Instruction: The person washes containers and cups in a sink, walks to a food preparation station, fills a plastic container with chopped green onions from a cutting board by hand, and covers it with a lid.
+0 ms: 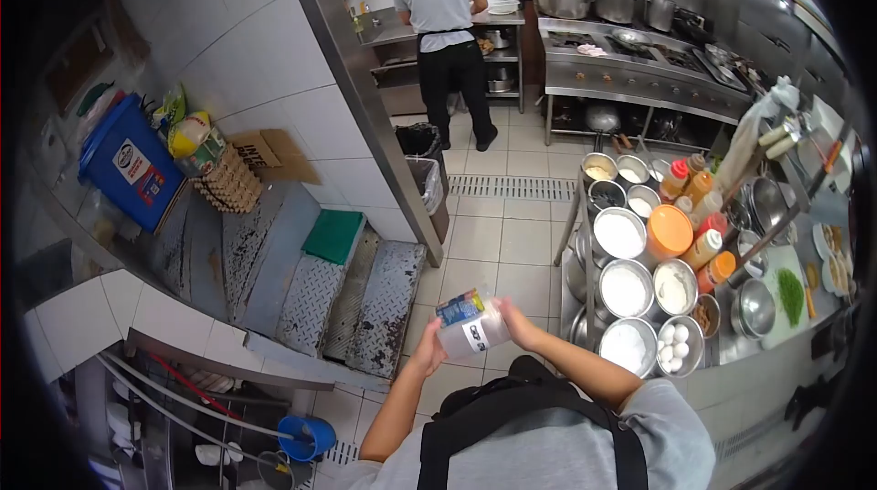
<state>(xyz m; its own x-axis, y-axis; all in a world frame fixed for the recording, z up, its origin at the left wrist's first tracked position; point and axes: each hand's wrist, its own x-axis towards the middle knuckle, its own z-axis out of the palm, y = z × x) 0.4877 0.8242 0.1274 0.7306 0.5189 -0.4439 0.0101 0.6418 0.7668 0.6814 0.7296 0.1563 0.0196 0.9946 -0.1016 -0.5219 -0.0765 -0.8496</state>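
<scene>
Between my two hands is a translucent plastic jar [468, 340], tilted on its side in front of my body. It bears a blue and yellow label and a smaller white label with black lettering. My left hand [428, 349] grips one end of it, fingers closed against the side. At the other end, my right hand [518, 326] is closed around it, with part of the fingers hidden. What the jar contains, if anything, I cannot make out.
Right of me stands a prep table with flour-like powder in steel containers [624, 287], a bowl of eggs [674, 347] and sauce bottles [702, 248]. Metal steps [365, 330] rise at left. A co-worker [440, 24] faces a far counter, near a stove [639, 79] and bin [425, 181].
</scene>
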